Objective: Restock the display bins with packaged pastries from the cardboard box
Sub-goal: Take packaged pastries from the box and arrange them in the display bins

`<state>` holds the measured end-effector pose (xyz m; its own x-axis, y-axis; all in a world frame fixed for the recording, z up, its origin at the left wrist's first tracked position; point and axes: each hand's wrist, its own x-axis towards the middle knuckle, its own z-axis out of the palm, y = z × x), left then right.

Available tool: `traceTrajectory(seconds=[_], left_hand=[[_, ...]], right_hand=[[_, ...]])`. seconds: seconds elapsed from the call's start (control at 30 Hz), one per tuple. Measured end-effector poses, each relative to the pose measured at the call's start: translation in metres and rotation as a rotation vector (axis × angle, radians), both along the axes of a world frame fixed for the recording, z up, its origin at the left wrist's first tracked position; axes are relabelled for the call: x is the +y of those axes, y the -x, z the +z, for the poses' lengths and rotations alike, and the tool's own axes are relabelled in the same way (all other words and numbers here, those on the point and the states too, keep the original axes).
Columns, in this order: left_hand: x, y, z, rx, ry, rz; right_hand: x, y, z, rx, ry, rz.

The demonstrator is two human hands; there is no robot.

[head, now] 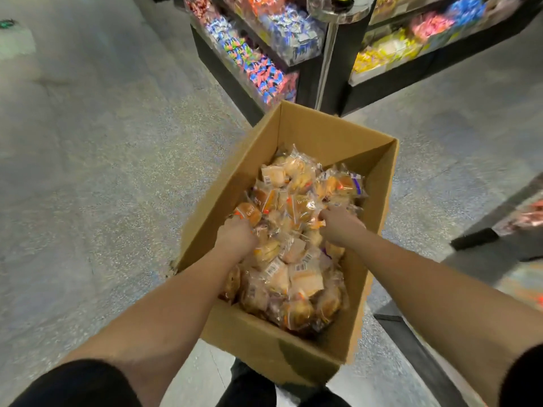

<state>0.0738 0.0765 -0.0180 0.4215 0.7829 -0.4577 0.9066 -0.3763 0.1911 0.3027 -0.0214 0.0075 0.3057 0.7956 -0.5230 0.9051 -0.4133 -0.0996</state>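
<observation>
Pastries (289, 239) sit loose in clear wrappers, heaped in the cardboard box (311, 133) on the floor (102, 171) at our feet, pile filling roughly the lower half of the box. Display bins (264, 69) stand just beyond the box's far corner, already holding bright wrapped sweets; more bins (390, 48) to the right of the metal post.

Both hands are down in the pile. Left hand (236, 237) has its fingers curled into the packs near the left wall, closing on a pastry pack (248, 214) with an orange label. Right hand (338, 224) pinches the crinkled edge of a wrapper (318, 221) near the middle of the heap. Fingertips are buried in the plastic, so we cannot tell how many packs each grip actually has.

Step in hand, as we judge it: gather a handful per hand, then lift out.

To do it well:
- take each pack by its body, not the film edge; a pinch on a seam likely slips or tears
- scoop from under, since the wrappers look slick and the packs soft
- don't squeeze; they'd probably crush
- lift straight up, clear of the box walls, before swinging toward the bins
- watch for stragglers clinging and dropping to the floor
</observation>
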Motion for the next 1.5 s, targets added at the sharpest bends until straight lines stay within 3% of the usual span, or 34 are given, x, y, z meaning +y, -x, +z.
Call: traceTrajectory(seconds=[0.23,0.37,0.47,0.6,0.8,0.9,1.0,1.13,1.33,1.5], left_hand=[[0.055,-0.03,-0.05,0.183,-0.1,-0.185],[0.067,-0.045,-0.072,0.261,-0.039,-0.084],[0.075,-0.053,-0.083,0.202,0.021,0.04],[0.083,-0.059,-0.09,0.099,0.202,0.365],[0.082,-0.052,-0.094,0.034,0.333,0.486],[0.08,-0.054,-0.094,-0.065,0.411,0.564],[0.079,-0.051,-0.094,-0.161,0.515,0.661],[0.074,-0.039,-0.082,-0.269,0.494,0.694],[0.055,-0.014,-0.023,-0.585,0.484,0.593],[0.005,-0.021,0.049,-0.762,0.689,0.454]], right_hand=[[0.08,-0.004,-0.034,-0.085,-0.021,-0.014],[0.099,-0.004,-0.064,-0.105,-0.006,0.033],[0.106,-0.004,-0.082,-0.141,0.074,0.065],[0.107,-0.001,-0.079,-0.194,0.138,-0.02],[0.089,0.004,-0.071,-0.279,0.339,-0.081],[0.072,0.004,-0.071,-0.154,0.28,-0.145],[0.056,0.008,-0.074,0.048,0.227,-0.373],[0.032,0.016,-0.066,0.2,0.114,-0.615],[-0.013,0.036,-0.025,0.523,-0.226,-0.894],[-0.075,0.042,0.023,0.729,-0.436,-1.032]])
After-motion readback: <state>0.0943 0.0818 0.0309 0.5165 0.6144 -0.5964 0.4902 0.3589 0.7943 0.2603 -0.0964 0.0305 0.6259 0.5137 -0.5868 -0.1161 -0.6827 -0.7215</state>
